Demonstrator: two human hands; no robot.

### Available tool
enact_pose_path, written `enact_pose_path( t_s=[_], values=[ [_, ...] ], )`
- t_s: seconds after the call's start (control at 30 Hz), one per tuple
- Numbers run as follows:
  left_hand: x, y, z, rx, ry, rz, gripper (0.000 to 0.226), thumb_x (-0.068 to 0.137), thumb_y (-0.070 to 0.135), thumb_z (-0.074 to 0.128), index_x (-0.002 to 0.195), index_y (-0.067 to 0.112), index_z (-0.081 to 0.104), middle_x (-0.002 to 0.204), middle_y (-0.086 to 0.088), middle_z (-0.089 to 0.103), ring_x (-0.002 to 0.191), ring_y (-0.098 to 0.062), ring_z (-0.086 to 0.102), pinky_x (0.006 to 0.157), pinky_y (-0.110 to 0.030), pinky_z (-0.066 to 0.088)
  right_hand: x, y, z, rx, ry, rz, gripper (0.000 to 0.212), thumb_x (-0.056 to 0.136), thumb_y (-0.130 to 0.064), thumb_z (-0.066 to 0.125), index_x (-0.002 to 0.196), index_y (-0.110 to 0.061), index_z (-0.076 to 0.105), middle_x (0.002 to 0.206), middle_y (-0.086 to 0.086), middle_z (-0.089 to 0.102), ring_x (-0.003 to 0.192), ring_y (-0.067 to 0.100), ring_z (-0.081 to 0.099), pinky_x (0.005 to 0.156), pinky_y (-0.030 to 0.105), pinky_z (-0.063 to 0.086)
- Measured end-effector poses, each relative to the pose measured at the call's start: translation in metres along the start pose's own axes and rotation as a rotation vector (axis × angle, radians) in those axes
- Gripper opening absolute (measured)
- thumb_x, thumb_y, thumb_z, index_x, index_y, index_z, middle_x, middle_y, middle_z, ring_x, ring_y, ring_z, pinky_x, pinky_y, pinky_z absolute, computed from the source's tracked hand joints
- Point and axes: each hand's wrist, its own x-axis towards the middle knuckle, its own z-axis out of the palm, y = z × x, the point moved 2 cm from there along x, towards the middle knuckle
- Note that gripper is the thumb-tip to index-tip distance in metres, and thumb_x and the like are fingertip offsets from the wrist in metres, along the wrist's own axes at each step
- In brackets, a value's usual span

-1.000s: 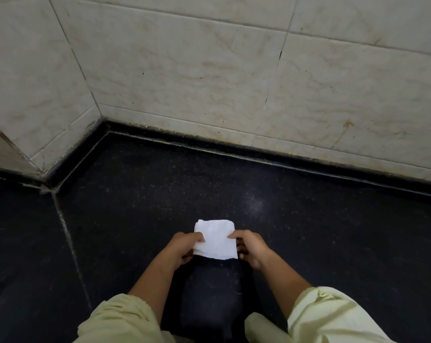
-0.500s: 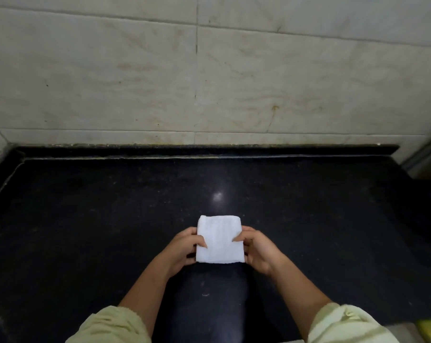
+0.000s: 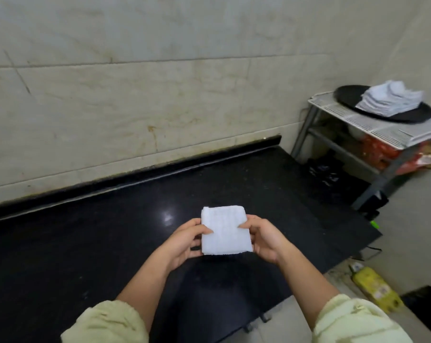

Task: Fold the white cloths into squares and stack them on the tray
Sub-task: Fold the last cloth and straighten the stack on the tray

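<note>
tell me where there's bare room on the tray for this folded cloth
On the black tray, the left part between its rim and the stack of folded cloths is bare; the right part is crowded by that stack. The black countertop is also bare from the held cloth to the wall.

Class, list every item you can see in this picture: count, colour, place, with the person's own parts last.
counter: one, black, centre of view
wall: one, beige tiles, behind the counter
rack: one, grey metal with white slatted top, right of the counter
tray: one, black, on the rack
cloth stack: one, white, on the tray
folded cloth: one, white, held over the counter
yellow object: one, yellow, floor at lower right
sleeves: two, pale green, bottom edge
left hand: one, gripping the folded cloth's left edge
right hand: one, gripping its right edge
</note>
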Motion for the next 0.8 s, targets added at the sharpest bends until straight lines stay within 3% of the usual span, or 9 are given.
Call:
enact_pose_path(
  t_s=[0.13, 0.33, 0.4, 0.63, 0.7, 0.8],
  values=[
    [0.032, 0.015, 0.101, 0.035, -0.041, 0.036, 0.032, 0.084, 0.011, 0.064, 0.115, 0.018, 0.063, 0.109, -0.006, 0.072, 0.099, -0.022, 0.069, 0.077, -0.036, 0.057, -0.013, -0.039, -0.096, 0.031, 0.037, -0.059, 0.033, 0.081, -0.004, 0.058, 0.112, -0.011, 0.067, 0.113, 0.014, 0.069, 0.098, 0.028, 0.065, 0.083, 0.044, 0.055],
    [0.076, 0.041, 0.225, 0.061, -0.119, 0.084, 0.032, 0.084, 0.013, 0.064, 0.116, 0.018, 0.063, 0.113, -0.008, 0.07, 0.103, -0.024, 0.068, 0.087, -0.041, 0.056, -0.038, -0.1, -0.206, 0.013, 0.119, -0.136, 0.029, 0.08, -0.005, 0.057, 0.106, -0.012, 0.069, 0.098, 0.007, 0.069, 0.079, 0.019, 0.064, 0.061, 0.03, 0.054],
    [0.088, 0.054, 0.261, 0.077, -0.142, 0.1, 0.032, 0.084, 0.016, 0.064, 0.116, 0.019, 0.063, 0.113, -0.007, 0.07, 0.103, -0.023, 0.068, 0.083, -0.039, 0.056, -0.044, -0.119, -0.239, 0.013, 0.15, -0.159, 0.031, 0.079, -0.005, 0.058, 0.107, -0.011, 0.069, 0.098, 0.007, 0.069, 0.077, 0.018, 0.064, 0.061, 0.03, 0.054],
    [0.129, 0.109, 0.361, 0.127, -0.184, 0.172, 0.028, 0.085, 0.019, 0.065, 0.113, 0.017, 0.065, 0.109, -0.007, 0.069, 0.098, -0.021, 0.067, 0.07, -0.032, 0.054, -0.05, -0.192, -0.32, 0.052, 0.205, -0.259, 0.032, 0.08, -0.006, 0.06, 0.111, -0.009, 0.067, 0.112, 0.011, 0.067, 0.097, 0.026, 0.065, 0.071, 0.036, 0.057],
    [0.146, 0.127, 0.39, 0.128, -0.206, 0.186, 0.028, 0.085, 0.019, 0.064, 0.112, 0.014, 0.065, 0.106, -0.006, 0.07, 0.092, -0.019, 0.067, 0.067, -0.03, 0.054, -0.047, -0.218, -0.345, 0.051, 0.206, -0.284, 0.026, 0.081, -0.007, 0.058, 0.106, -0.009, 0.066, 0.107, 0.009, 0.067, 0.092, 0.024, 0.064, 0.073, 0.036, 0.056],
    [0.167, 0.15, 0.42, 0.128, -0.238, 0.213, 0.028, 0.084, 0.018, 0.065, 0.112, 0.013, 0.064, 0.096, -0.002, 0.072, 0.082, -0.015, 0.069, 0.065, -0.028, 0.055, -0.042, -0.252, -0.372, 0.036, 0.216, -0.313, 0.02, 0.081, -0.006, 0.058, 0.1, -0.009, 0.066, 0.098, 0.008, 0.065, 0.081, 0.021, 0.064, 0.063, 0.031, 0.056]
  ],
)
